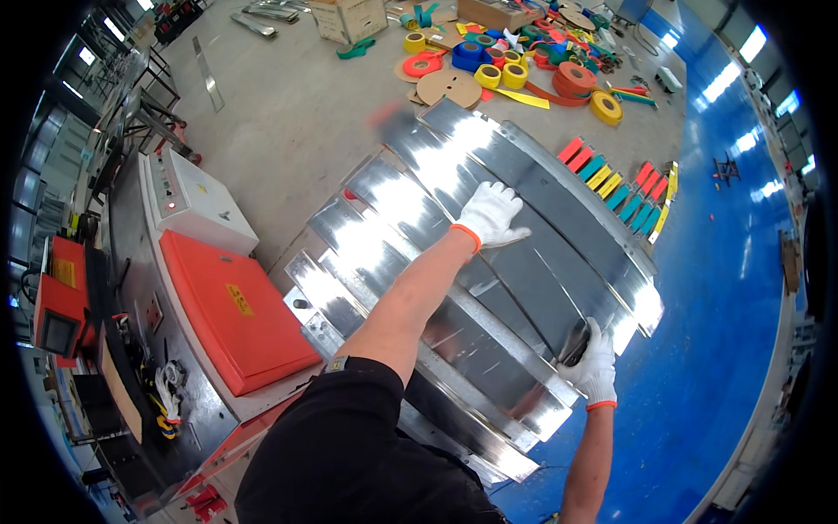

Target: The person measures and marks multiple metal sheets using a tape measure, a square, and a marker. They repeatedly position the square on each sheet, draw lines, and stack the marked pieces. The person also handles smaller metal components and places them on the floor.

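Note:
Long shiny metal strips [489, 345] lie side by side in a stack in front of me, slanting from upper left to lower right. My left hand [491, 217], in a white glove with an orange cuff, rests on the upper strips with its fingers spread. Lower right, my right hand [594, 368], gloved the same way, curls round the near end of a grey metal strip [541, 279]. A dark gap or reflection shows beside its fingers, and part of its grip is hidden.
Left of the stack stands a workbench with a red cover [231, 310] and a white control box [201, 196]. Coloured tape rolls [573, 80] pile up beyond it, near a cardboard box [349, 19]. Coloured strip bundles [620, 188] lie right, beside the blue floor [711, 288].

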`<state>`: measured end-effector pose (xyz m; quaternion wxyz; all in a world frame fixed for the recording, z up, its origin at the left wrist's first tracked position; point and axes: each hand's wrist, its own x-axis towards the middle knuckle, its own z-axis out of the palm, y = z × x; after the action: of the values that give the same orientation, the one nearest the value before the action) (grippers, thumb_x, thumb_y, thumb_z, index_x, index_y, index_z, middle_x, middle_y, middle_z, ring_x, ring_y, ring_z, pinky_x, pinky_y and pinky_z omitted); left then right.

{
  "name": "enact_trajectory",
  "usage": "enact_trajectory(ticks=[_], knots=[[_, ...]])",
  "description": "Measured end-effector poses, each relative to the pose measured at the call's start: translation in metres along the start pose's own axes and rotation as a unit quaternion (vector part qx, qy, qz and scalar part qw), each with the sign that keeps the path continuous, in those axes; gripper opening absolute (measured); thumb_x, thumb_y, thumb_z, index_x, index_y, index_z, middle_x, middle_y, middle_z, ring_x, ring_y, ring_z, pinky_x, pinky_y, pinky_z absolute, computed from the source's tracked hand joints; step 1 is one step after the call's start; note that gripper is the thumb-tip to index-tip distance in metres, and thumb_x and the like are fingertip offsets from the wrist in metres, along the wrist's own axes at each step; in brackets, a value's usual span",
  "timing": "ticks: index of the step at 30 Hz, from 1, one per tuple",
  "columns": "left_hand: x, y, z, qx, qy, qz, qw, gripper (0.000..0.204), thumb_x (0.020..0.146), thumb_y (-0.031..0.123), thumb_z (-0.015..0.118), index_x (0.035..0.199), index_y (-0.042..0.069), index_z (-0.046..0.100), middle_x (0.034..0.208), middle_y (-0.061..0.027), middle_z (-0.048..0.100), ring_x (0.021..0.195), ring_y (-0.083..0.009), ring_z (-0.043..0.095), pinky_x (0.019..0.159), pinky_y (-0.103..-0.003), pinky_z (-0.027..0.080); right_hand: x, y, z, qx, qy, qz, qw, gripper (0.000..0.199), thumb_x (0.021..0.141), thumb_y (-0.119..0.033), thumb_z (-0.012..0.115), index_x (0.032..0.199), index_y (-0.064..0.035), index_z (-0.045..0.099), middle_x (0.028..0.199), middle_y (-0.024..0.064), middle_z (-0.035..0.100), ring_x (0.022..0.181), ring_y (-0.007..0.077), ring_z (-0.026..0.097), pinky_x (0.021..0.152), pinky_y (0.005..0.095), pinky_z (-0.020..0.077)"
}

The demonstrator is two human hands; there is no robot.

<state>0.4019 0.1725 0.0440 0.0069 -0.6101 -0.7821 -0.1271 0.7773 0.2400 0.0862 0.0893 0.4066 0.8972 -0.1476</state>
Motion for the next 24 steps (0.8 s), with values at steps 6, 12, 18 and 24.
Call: enact_trajectory(ticks=[6, 12, 18, 24], knots=[[-0.017, 0.011, 0.005, -0.013, -0.007, -0.023, 1.000, 0.057, 0.089, 0.064, 0.065, 0.095, 0.008, 0.073, 0.097, -0.0107, 0.067, 0.100, -0.0282, 0.061, 0.088, -0.042, 0.046, -0.012, 0.004, 0.006, -0.028, -0.001, -0.016, 0.999, 0.107, 0.057, -0.027, 0.087, 0.151, -0.0145, 0.038, 0.128, 0.0255, 0.055, 0.122, 0.0457, 0.054, 0.105, 0.0527, 0.0490], [-0.044, 0.025, 0.006, -0.017, 0.002, -0.043, 0.999, 0.055, 0.090, 0.063, 0.066, 0.095, 0.009, 0.073, 0.095, -0.0100, 0.067, 0.098, -0.0269, 0.062, 0.087, -0.040, 0.046, -0.024, 0.019, 0.012, -0.059, 0.017, -0.070, 0.996, 0.104, 0.058, -0.026, 0.085, 0.151, -0.0151, 0.039, 0.123, 0.0250, 0.056, 0.119, 0.0454, 0.056, 0.103, 0.0517, 0.0494], [-0.067, 0.039, 0.011, -0.015, 0.017, -0.077, 0.997, 0.053, 0.092, 0.061, 0.064, 0.097, 0.009, 0.073, 0.099, -0.0113, 0.069, 0.100, -0.0280, 0.062, 0.088, -0.042, 0.046, -0.037, 0.024, 0.010, -0.054, 0.009, -0.053, 0.997, 0.102, 0.061, -0.028, 0.084, 0.151, -0.0134, 0.040, 0.124, 0.0248, 0.057, 0.120, 0.0456, 0.056, 0.104, 0.0519, 0.0486], [-0.056, 0.048, 0.004, -0.021, -0.027, -0.079, 0.996, 0.049, 0.092, 0.056, 0.063, 0.096, 0.009, 0.075, 0.101, -0.0138, 0.071, 0.101, -0.0315, 0.065, 0.086, -0.046, 0.049, -0.066, 0.010, -0.017, 0.020, 0.059, 0.008, 0.998, 0.106, 0.062, -0.026, 0.087, 0.155, -0.0093, 0.038, 0.125, 0.0256, 0.059, 0.119, 0.0436, 0.058, 0.103, 0.0511, 0.0505]])
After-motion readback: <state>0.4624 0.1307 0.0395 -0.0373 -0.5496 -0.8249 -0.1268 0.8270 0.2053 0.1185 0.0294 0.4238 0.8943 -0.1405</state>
